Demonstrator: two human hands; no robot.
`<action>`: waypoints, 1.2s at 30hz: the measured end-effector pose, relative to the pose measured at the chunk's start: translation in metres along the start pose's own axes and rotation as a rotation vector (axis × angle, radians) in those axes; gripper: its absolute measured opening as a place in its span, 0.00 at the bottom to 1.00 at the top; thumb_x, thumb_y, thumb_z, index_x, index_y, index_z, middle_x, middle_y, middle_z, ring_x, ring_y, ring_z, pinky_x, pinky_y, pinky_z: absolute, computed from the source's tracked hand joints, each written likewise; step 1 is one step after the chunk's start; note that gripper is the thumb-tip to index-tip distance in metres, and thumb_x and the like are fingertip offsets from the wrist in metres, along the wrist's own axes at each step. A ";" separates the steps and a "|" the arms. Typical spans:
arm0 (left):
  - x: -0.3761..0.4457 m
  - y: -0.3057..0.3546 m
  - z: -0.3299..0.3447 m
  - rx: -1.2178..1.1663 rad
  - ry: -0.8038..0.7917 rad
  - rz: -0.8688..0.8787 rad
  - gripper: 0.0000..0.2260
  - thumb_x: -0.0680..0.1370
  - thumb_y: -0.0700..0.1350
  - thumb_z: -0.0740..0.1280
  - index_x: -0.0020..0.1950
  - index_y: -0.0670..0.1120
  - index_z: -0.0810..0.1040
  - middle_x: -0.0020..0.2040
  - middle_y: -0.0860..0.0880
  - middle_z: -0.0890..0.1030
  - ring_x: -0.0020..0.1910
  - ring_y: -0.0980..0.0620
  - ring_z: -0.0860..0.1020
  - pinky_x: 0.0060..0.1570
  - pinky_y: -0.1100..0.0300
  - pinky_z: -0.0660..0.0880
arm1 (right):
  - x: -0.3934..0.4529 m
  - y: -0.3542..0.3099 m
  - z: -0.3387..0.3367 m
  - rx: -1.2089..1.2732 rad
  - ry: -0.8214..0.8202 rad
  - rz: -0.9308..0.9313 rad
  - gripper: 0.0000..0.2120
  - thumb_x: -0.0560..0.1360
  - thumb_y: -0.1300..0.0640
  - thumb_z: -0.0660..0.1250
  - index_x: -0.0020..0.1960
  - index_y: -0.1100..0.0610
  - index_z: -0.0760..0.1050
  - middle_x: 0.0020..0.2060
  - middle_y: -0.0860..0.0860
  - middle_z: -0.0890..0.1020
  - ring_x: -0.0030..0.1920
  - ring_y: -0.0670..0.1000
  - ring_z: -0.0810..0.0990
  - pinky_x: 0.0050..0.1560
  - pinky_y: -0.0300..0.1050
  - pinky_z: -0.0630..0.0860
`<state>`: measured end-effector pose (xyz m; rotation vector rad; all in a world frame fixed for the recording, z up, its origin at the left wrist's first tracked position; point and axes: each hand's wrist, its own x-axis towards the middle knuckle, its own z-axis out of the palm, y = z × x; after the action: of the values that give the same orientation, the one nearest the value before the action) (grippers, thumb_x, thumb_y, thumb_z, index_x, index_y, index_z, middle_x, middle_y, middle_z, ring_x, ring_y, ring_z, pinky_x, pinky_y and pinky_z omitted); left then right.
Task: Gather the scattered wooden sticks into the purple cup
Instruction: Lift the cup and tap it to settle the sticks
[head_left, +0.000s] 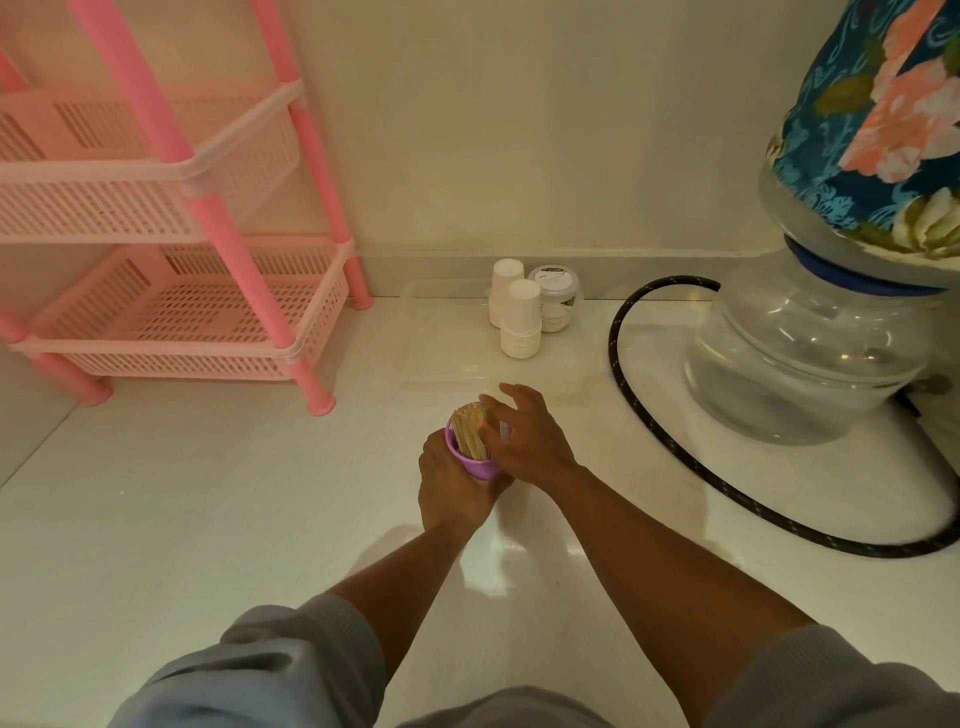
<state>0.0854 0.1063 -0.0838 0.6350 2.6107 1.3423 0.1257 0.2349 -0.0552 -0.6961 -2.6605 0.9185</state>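
The purple cup (475, 462) sits on the white surface (208, 519), tilted a little away from the person, with the left hand (452, 480) wrapped round its near side from below, fingers curled on the wall. A full bundle of wooden sticks (470, 428) stands in the cup, tops well above the rim. The right hand (524, 434) rests against the sticks' right side, just beyond the left fingers; its fingers are fairly straight and seem to press the bundle rather than clasp it.

No loose sticks show anywhere on the surface, so this looks like the closing step: tamping the last ones in. The next move probably calls for levelling the bundle, setting the cup upright and letting go gently so it does not tip.
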 end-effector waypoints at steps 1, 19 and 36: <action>-0.001 0.001 0.000 0.000 0.003 0.001 0.41 0.62 0.65 0.77 0.70 0.51 0.69 0.64 0.51 0.77 0.59 0.50 0.77 0.58 0.57 0.77 | 0.000 -0.001 0.000 -0.018 0.005 -0.011 0.24 0.77 0.44 0.60 0.72 0.46 0.67 0.74 0.48 0.63 0.76 0.48 0.55 0.72 0.52 0.64; -0.002 0.004 -0.002 0.001 -0.025 -0.045 0.38 0.66 0.64 0.75 0.71 0.51 0.68 0.66 0.51 0.75 0.62 0.49 0.76 0.63 0.54 0.75 | 0.004 -0.019 -0.007 -0.149 -0.097 -0.167 0.24 0.75 0.41 0.59 0.70 0.41 0.68 0.76 0.47 0.61 0.78 0.52 0.51 0.71 0.55 0.62; -0.001 0.003 -0.001 0.022 -0.046 -0.084 0.40 0.65 0.67 0.72 0.71 0.51 0.68 0.66 0.51 0.75 0.62 0.49 0.76 0.62 0.56 0.74 | 0.002 -0.021 -0.012 -0.225 -0.131 -0.241 0.23 0.76 0.41 0.59 0.70 0.41 0.68 0.77 0.49 0.60 0.77 0.53 0.52 0.72 0.56 0.63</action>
<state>0.0873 0.1067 -0.0806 0.5454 2.5885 1.2620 0.1211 0.2279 -0.0330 -0.3561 -2.9122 0.6278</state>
